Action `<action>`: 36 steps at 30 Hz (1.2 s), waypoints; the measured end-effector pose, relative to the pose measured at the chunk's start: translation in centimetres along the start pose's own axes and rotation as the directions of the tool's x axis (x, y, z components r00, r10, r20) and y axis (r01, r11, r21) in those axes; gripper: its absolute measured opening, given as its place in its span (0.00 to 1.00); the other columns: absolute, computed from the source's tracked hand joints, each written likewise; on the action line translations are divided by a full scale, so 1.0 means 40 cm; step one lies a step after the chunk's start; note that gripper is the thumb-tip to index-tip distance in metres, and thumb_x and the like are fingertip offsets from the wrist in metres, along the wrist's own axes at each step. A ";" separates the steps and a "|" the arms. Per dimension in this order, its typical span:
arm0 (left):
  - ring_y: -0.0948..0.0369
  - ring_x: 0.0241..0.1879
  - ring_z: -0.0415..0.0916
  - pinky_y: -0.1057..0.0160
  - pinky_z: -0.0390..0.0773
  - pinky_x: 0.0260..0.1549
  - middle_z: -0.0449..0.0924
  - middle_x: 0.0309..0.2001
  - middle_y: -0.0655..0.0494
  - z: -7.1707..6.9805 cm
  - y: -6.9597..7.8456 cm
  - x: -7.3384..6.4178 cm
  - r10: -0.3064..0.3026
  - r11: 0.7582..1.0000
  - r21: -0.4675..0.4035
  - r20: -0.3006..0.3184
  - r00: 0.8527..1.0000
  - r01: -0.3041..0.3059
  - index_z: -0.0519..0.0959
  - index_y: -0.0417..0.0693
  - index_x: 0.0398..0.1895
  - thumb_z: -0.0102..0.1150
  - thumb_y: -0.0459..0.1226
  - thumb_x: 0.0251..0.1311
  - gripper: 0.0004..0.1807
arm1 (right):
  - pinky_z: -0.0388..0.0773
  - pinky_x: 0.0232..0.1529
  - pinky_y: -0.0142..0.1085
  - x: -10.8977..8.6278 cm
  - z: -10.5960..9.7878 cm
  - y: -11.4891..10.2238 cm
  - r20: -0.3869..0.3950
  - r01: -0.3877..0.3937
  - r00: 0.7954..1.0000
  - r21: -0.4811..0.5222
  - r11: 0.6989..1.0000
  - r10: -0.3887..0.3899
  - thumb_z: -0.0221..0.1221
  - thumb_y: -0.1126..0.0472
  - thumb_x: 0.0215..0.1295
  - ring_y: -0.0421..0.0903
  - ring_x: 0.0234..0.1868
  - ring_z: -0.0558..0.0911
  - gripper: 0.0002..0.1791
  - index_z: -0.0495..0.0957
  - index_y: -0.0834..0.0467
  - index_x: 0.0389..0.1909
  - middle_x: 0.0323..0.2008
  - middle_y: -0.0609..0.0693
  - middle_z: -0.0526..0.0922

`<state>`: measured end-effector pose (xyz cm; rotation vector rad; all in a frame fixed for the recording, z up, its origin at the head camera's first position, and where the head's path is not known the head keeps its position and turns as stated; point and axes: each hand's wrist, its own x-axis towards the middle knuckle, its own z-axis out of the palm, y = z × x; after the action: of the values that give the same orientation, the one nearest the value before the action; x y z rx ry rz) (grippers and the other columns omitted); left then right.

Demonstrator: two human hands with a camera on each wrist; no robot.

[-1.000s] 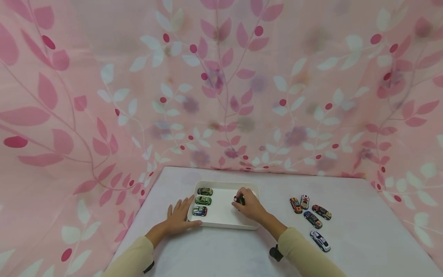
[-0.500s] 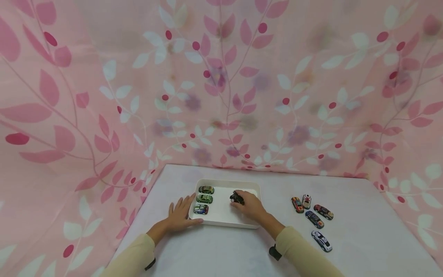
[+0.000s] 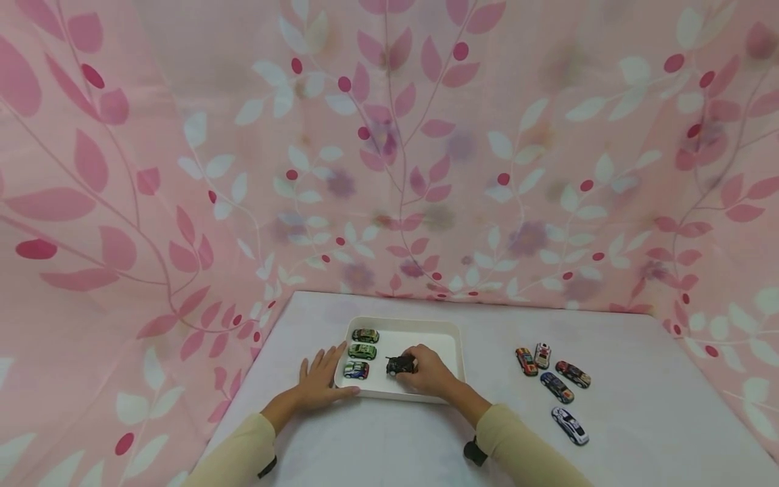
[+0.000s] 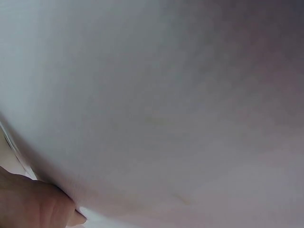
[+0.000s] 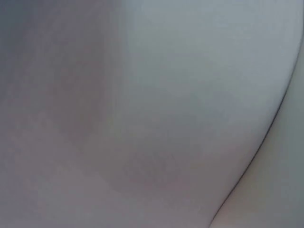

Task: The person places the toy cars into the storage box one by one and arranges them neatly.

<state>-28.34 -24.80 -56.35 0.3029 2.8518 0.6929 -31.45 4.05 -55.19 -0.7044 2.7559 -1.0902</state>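
Observation:
My right hand [image 3: 433, 372] pinches a black toy car [image 3: 399, 365] low over the floor of a white tray [image 3: 426, 339]; whether its wheels touch cannot be seen. Along the tray's left side sit a dark green-yellow toy car [image 3: 366, 335], a light green toy car [image 3: 362, 352] and a blue, white and green toy car [image 3: 356, 370], one below another. My left hand [image 3: 316, 385] lies with spread fingers against the tray's left edge. Part of this hand [image 4: 35, 204] shows at the lower left of the left wrist view. In the right wrist view no hand appears.
Right of the tray, several more toy cars lie on the white-covered table [image 3: 377, 439], among them a red-yellow car [image 3: 526, 362], a dark blue car [image 3: 556, 387] and a white-purple car [image 3: 570, 425]. A pink leaf-patterned cloth [image 3: 389, 169] closes off the back and sides.
My right hand has moved left and nearer the tray's front with the black toy car, toward the row of cars. My left hand has stayed at the tray's edge.

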 end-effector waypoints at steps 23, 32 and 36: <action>0.37 0.77 0.39 0.28 0.33 0.68 0.48 0.78 0.42 -0.004 0.006 -0.002 -0.007 1.000 -0.020 -0.011 1.000 0.007 0.44 0.59 0.80 0.59 0.71 0.50 0.60 | 0.71 0.38 0.35 0.012 0.009 -0.003 0.061 -0.125 0.991 0.160 0.979 0.117 0.75 0.55 0.49 0.43 0.36 0.74 0.21 0.82 0.54 0.44 0.37 0.48 0.80; 0.36 0.77 0.40 0.28 0.34 0.67 0.49 0.78 0.41 -0.009 -0.001 0.000 0.003 1.000 -0.009 -0.028 1.000 -0.003 0.45 0.58 0.80 0.59 0.70 0.50 0.60 | 0.75 0.27 0.34 0.024 0.016 0.005 0.114 -0.186 0.981 0.340 0.922 0.156 0.73 0.62 0.50 0.44 0.34 0.75 0.21 0.81 0.58 0.46 0.40 0.52 0.80; 0.35 0.77 0.40 0.27 0.34 0.67 0.49 0.78 0.40 -0.001 -0.003 -0.002 0.004 1.000 -0.008 -0.025 1.000 -0.005 0.45 0.57 0.80 0.59 0.70 0.50 0.60 | 0.74 0.27 0.34 0.017 0.019 0.008 0.121 -0.188 0.981 0.366 0.911 0.153 0.73 0.64 0.49 0.43 0.32 0.75 0.20 0.81 0.58 0.46 0.39 0.52 0.79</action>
<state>-28.29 -24.94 -56.38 0.3016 2.8721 0.7135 -32.00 3.48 -55.91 -0.4386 2.3733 -1.4484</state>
